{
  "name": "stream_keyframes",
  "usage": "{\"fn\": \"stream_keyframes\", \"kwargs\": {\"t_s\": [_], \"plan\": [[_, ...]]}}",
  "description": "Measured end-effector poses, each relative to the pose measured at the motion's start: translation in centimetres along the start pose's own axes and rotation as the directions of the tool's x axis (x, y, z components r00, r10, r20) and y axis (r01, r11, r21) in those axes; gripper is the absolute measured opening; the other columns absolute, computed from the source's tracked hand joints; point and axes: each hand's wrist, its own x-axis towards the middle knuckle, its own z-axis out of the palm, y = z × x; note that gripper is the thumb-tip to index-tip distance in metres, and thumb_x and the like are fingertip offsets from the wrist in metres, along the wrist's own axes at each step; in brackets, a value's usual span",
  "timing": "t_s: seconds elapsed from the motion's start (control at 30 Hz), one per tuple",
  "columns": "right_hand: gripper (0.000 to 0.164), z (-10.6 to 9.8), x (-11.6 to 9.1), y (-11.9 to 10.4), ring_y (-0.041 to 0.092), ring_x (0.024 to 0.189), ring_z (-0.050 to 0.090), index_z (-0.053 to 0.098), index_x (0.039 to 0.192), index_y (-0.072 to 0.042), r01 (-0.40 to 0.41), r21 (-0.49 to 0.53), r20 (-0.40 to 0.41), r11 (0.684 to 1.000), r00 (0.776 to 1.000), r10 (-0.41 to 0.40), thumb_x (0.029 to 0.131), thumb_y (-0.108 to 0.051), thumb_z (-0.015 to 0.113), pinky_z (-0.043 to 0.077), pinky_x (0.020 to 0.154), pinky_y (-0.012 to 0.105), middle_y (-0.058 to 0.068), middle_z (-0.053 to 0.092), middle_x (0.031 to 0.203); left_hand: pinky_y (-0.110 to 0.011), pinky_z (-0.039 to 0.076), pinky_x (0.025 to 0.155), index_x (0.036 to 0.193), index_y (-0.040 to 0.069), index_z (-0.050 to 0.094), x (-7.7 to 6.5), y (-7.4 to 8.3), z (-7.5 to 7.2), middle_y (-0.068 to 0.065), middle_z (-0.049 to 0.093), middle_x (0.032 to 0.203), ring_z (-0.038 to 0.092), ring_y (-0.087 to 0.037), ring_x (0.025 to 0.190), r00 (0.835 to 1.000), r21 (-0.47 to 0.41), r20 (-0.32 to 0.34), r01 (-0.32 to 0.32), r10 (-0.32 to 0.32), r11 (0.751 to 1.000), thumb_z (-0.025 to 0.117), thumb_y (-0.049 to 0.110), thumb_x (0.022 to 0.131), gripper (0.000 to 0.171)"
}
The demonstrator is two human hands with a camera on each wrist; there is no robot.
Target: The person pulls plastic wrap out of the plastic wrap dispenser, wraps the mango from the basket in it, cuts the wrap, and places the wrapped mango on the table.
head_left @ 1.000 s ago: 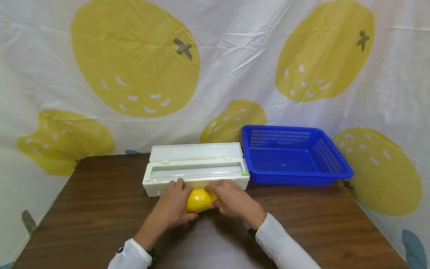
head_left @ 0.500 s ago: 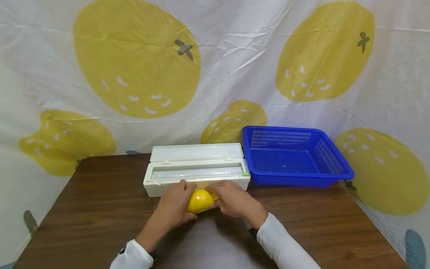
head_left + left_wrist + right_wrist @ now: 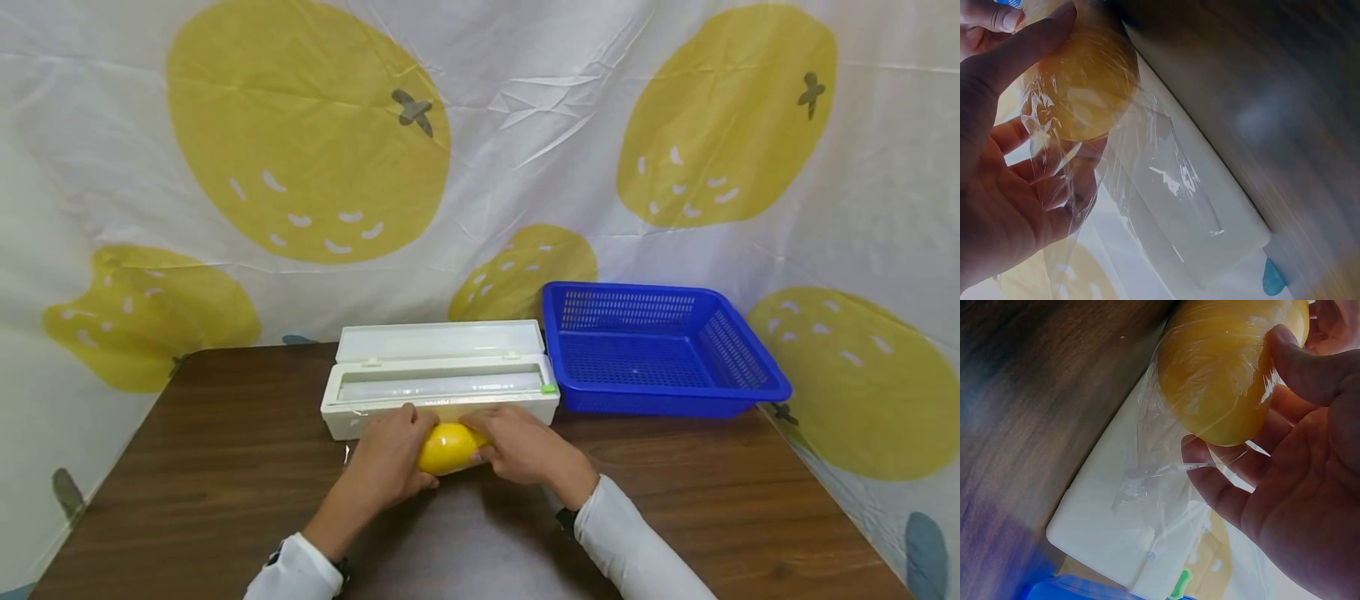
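A smooth, oblong yellow fruit is held between both hands, just in front of a white cling film box. Clear cling film covers the fruit and hangs loose past its left end. On that end my left hand grips, thumb on the near side and fingers behind. My right hand holds the other end, its thumb pressed on the wrapped skin. More loose film trails beyond the right fingertips. The box's lid stands back, and its roll shows inside.
Right of the box, against it, stands a blue perforated plastic basket. A green slider sits at the box's right end. Everything rests on a dark wooden table. Behind hangs a white cloth printed with yellow fruit.
Hands and fruit stay almost in place, with only a slight shift of the whole view. A bright glint on loose film now shows left of my left hand.
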Motion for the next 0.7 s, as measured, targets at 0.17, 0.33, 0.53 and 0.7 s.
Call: {"fn": "stream_keyframes", "kwargs": {"t_s": [0.17,0.33,0.53,0.7], "plan": [[0.031,-0.06,-0.01,-0.01,0.013,0.082,0.059,0.064,0.115,-0.013,0.001,0.037,-0.007,0.999,1.000,-0.001,0.087,-0.020,0.074,0.055,0.077,0.039,-0.001,0.068,0.091,-0.048,0.053,0.069,0.107,0.005,0.067,0.06,-0.41,-0.03,-0.013,0.063,0.088,0.060,-0.028,0.075,1.000,-0.039,0.019,0.010,-0.009,0.999,0.095,0.038,0.049,0.072],[0.037,-0.21,0.01,-0.03,0.013,0.084,0.059,0.062,0.122,-0.011,-0.019,0.103,-0.013,0.995,1.000,0.020,0.088,-0.020,0.073,0.056,0.079,0.039,0.000,0.069,0.097,-0.045,0.053,0.071,0.112,0.007,0.070,0.04,-0.61,-0.27,-0.012,0.063,0.090,0.059,-0.026,0.077,0.997,-0.081,0.068,0.050,-0.045,0.995,0.094,0.037,0.054,0.070],[0.043,-0.34,-0.05,-0.10,0.013,0.090,0.061,0.062,0.126,-0.010,-0.068,0.108,-0.038,0.992,0.997,0.073,0.087,-0.025,0.074,0.056,0.083,0.040,0.002,0.071,0.106,-0.045,0.052,0.069,0.111,0.006,0.071,0.04,-0.55,-0.49,-0.013,0.063,0.088,0.058,-0.027,0.076,0.997,-0.076,0.069,0.033,-0.028,0.997,0.094,0.037,0.055,0.068],[0.044,-0.56,-0.10,-0.32,0.016,0.090,0.064,0.066,0.123,-0.008,-0.069,0.075,-0.082,0.995,0.994,0.075,0.085,-0.029,0.076,0.057,0.082,0.040,0.004,0.074,0.106,-0.045,0.052,0.069,0.111,0.006,0.071,0.08,-0.56,-0.52,-0.014,0.063,0.089,0.059,-0.027,0.077,0.997,-0.069,0.070,0.031,-0.026,0.997,0.093,0.038,0.055,0.068]]}}
